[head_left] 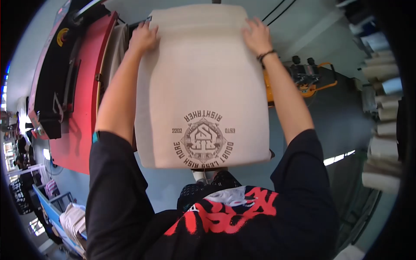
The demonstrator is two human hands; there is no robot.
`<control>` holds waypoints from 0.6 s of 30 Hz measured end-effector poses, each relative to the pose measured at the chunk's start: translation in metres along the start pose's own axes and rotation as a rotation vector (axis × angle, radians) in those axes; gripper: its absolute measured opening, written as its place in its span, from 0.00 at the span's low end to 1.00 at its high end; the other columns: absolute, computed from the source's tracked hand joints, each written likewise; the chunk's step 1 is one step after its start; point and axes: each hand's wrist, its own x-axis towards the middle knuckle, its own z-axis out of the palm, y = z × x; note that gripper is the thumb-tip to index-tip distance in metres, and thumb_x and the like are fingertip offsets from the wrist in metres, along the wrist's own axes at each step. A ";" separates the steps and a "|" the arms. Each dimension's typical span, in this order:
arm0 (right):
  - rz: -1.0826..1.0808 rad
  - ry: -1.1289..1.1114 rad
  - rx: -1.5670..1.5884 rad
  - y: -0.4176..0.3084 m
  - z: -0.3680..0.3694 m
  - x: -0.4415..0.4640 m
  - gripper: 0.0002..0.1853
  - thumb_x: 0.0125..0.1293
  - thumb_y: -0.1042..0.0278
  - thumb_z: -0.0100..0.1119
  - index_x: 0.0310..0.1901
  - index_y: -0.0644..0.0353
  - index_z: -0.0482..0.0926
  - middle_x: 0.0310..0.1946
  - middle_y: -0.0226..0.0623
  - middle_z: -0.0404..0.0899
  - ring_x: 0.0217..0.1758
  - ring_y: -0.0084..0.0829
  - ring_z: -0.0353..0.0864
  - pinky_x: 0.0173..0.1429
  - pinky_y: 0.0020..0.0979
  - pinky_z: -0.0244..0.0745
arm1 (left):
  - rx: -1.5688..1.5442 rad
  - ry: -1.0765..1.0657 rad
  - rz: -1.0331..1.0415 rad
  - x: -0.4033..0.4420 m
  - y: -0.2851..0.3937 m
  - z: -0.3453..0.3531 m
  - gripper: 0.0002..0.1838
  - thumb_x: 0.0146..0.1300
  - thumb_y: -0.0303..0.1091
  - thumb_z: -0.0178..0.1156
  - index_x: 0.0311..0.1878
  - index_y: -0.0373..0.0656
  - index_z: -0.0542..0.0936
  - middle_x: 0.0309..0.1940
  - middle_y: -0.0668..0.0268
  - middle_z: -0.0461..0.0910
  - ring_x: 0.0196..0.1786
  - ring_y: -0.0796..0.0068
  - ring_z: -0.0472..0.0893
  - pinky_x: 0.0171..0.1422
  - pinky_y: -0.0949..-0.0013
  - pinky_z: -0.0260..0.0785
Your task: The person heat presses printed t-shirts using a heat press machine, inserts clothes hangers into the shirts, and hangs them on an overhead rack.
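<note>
A cream fabric garment (208,82) lies stretched over a flat board in front of me, its far end narrower and rounded. Near its close edge is a dark round printed emblem (203,141) with lettering, upside down from where I stand. At the far left edge my left hand (145,38) is bent over the fabric, fingers closed on its side. Opposite it, my right hand (258,37), with a dark bracelet at the wrist, holds the far right edge. A small dark tag (149,18) shows just beyond my left fingers. The board itself is mostly covered by the cloth.
To the left stands a large machine with a red panel (86,78) and a black body (50,82). Yellow-orange equipment (310,89) with black fittings sits behind my right forearm. Stacks of folded cloth (381,130) line the far right, and more cloth (73,221) lies at lower left.
</note>
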 end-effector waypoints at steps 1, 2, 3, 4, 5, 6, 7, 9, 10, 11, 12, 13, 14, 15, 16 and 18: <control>0.008 -0.039 0.019 0.005 0.016 0.022 0.27 0.66 0.52 0.52 0.66 0.49 0.68 0.70 0.41 0.60 0.72 0.50 0.56 0.73 0.49 0.52 | -0.008 0.001 -0.021 0.015 -0.007 0.014 0.31 0.69 0.52 0.47 0.64 0.35 0.69 0.62 0.43 0.69 0.66 0.47 0.68 0.69 0.56 0.60; 0.014 -0.080 0.040 0.008 0.031 0.040 0.28 0.68 0.51 0.51 0.68 0.48 0.66 0.72 0.40 0.58 0.74 0.50 0.53 0.75 0.50 0.48 | -0.041 -0.084 0.010 0.022 0.002 0.006 0.31 0.70 0.52 0.44 0.65 0.36 0.68 0.62 0.43 0.69 0.68 0.49 0.66 0.71 0.55 0.57; 0.010 -0.118 0.059 0.012 0.051 0.056 0.28 0.68 0.51 0.51 0.68 0.48 0.66 0.72 0.40 0.58 0.74 0.50 0.53 0.75 0.50 0.48 | 0.052 0.068 0.049 0.032 -0.034 0.052 0.29 0.70 0.50 0.46 0.64 0.37 0.69 0.61 0.44 0.70 0.66 0.50 0.68 0.69 0.56 0.59; 0.022 -0.102 0.110 0.016 0.071 0.067 0.26 0.69 0.56 0.48 0.66 0.56 0.67 0.70 0.51 0.58 0.72 0.53 0.56 0.73 0.46 0.52 | 0.145 0.216 0.098 0.040 -0.071 0.098 0.27 0.70 0.47 0.48 0.64 0.38 0.70 0.60 0.45 0.71 0.65 0.51 0.70 0.68 0.56 0.61; 0.038 -0.081 0.156 0.021 0.082 0.074 0.25 0.70 0.61 0.46 0.64 0.65 0.68 0.68 0.61 0.58 0.70 0.56 0.59 0.72 0.42 0.57 | 0.064 0.061 -0.079 0.030 -0.034 0.066 0.28 0.71 0.45 0.44 0.67 0.35 0.64 0.64 0.44 0.67 0.66 0.48 0.68 0.70 0.57 0.60; 0.045 -0.117 0.165 0.025 0.066 0.074 0.25 0.70 0.61 0.46 0.64 0.65 0.68 0.68 0.61 0.58 0.70 0.56 0.59 0.72 0.42 0.57 | -0.020 -0.097 -0.261 0.025 0.010 0.024 0.30 0.72 0.44 0.40 0.70 0.33 0.58 0.67 0.42 0.62 0.67 0.45 0.66 0.72 0.57 0.58; -0.024 -0.301 0.640 0.028 0.033 0.070 0.26 0.70 0.60 0.44 0.66 0.65 0.64 0.69 0.61 0.56 0.71 0.56 0.58 0.73 0.42 0.56 | -0.015 -0.256 -0.254 0.031 -0.003 0.026 0.33 0.73 0.46 0.35 0.73 0.33 0.47 0.74 0.45 0.48 0.71 0.44 0.58 0.76 0.57 0.50; -0.066 -0.495 1.125 0.025 0.032 0.061 0.28 0.71 0.59 0.43 0.69 0.65 0.60 0.70 0.60 0.53 0.71 0.57 0.58 0.74 0.41 0.55 | -0.028 -0.243 -0.282 0.033 -0.008 0.036 0.33 0.73 0.47 0.36 0.73 0.34 0.50 0.72 0.44 0.52 0.71 0.44 0.60 0.75 0.57 0.52; -0.010 -0.323 0.633 0.013 0.041 0.062 0.26 0.71 0.58 0.43 0.66 0.65 0.64 0.68 0.60 0.59 0.69 0.56 0.62 0.72 0.41 0.58 | -0.038 -0.178 -0.287 0.034 -0.009 0.036 0.32 0.73 0.47 0.37 0.72 0.35 0.54 0.70 0.43 0.57 0.70 0.44 0.62 0.74 0.57 0.54; 0.033 -0.135 0.142 0.002 0.046 0.068 0.25 0.71 0.58 0.43 0.63 0.64 0.69 0.65 0.59 0.64 0.66 0.55 0.66 0.70 0.41 0.61 | -0.033 -0.173 -0.292 0.035 -0.013 0.033 0.32 0.73 0.47 0.37 0.72 0.35 0.54 0.70 0.43 0.57 0.70 0.44 0.62 0.74 0.57 0.54; 0.026 -0.131 0.151 -0.002 0.041 0.073 0.25 0.71 0.58 0.43 0.63 0.64 0.69 0.65 0.59 0.64 0.66 0.55 0.66 0.70 0.41 0.61 | -0.181 -0.182 -0.317 0.036 -0.020 0.027 0.30 0.73 0.49 0.39 0.69 0.35 0.60 0.65 0.42 0.64 0.67 0.45 0.66 0.72 0.58 0.57; 0.156 -0.245 0.172 -0.017 0.014 0.079 0.23 0.70 0.57 0.44 0.58 0.64 0.74 0.59 0.57 0.71 0.61 0.54 0.71 0.66 0.42 0.65 | -0.327 -0.190 -0.332 0.040 -0.027 0.020 0.30 0.72 0.50 0.41 0.66 0.36 0.67 0.61 0.41 0.71 0.65 0.46 0.70 0.69 0.58 0.59; 0.291 -0.363 0.190 -0.023 -0.002 0.082 0.22 0.70 0.56 0.45 0.53 0.63 0.79 0.52 0.55 0.78 0.57 0.52 0.76 0.62 0.42 0.69 | -0.335 -0.126 -0.372 0.043 -0.030 0.014 0.24 0.68 0.49 0.52 0.54 0.37 0.79 0.47 0.43 0.80 0.56 0.48 0.78 0.61 0.59 0.67; 0.183 -0.030 0.260 0.005 0.034 0.084 0.16 0.65 0.60 0.52 0.42 0.63 0.84 0.38 0.50 0.84 0.46 0.47 0.83 0.52 0.40 0.75 | -0.761 -0.153 -0.286 0.042 -0.039 0.002 0.22 0.65 0.47 0.56 0.49 0.37 0.81 0.45 0.45 0.81 0.53 0.49 0.79 0.58 0.58 0.69; 0.179 -0.031 0.261 0.000 0.034 0.085 0.16 0.65 0.60 0.52 0.42 0.63 0.84 0.38 0.50 0.84 0.46 0.47 0.83 0.52 0.40 0.75 | -0.972 -0.159 -0.239 0.045 -0.040 -0.001 0.21 0.63 0.46 0.58 0.47 0.37 0.83 0.44 0.45 0.82 0.51 0.49 0.80 0.56 0.58 0.70; 0.366 0.129 0.354 -0.014 0.033 0.085 0.11 0.58 0.67 0.61 0.39 0.62 0.85 0.36 0.48 0.85 0.42 0.42 0.85 0.47 0.35 0.77 | -0.701 -0.030 -0.383 0.058 -0.030 0.009 0.19 0.59 0.44 0.63 0.43 0.37 0.84 0.42 0.46 0.82 0.49 0.49 0.81 0.54 0.58 0.72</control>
